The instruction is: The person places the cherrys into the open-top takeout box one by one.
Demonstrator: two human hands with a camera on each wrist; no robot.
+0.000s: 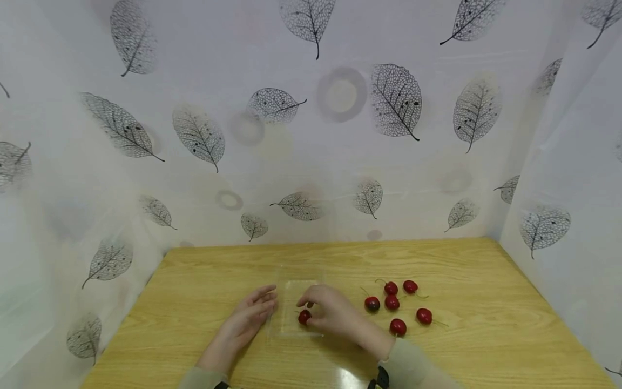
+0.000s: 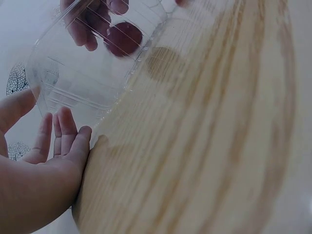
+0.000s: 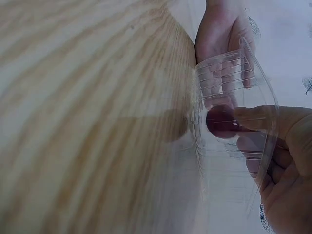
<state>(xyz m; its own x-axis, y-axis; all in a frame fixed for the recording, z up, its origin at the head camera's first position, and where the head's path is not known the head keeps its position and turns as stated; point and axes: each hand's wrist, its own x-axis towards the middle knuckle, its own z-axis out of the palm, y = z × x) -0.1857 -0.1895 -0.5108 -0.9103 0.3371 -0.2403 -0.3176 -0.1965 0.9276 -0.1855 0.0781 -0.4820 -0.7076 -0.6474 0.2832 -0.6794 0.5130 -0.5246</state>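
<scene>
A clear plastic tray (image 1: 291, 292) lies on the wooden table (image 1: 194, 281) in front of me. My right hand (image 1: 325, 310) reaches into it and pinches a red cherry (image 1: 304, 317) between thumb and fingers. Through the tray wall the cherry (image 3: 220, 122) shows in the right wrist view, and the same cherry (image 2: 123, 39) in the left wrist view. My left hand (image 1: 252, 313) lies flat with straight fingers against the tray's left side (image 2: 73, 92). Several more cherries (image 1: 391, 302) lie loose on the table to the right of the tray.
White sheets printed with grey leaves (image 1: 311, 135) wall in the table at the back and on both sides. Bare wood stretches to the left of the tray and along the far edge.
</scene>
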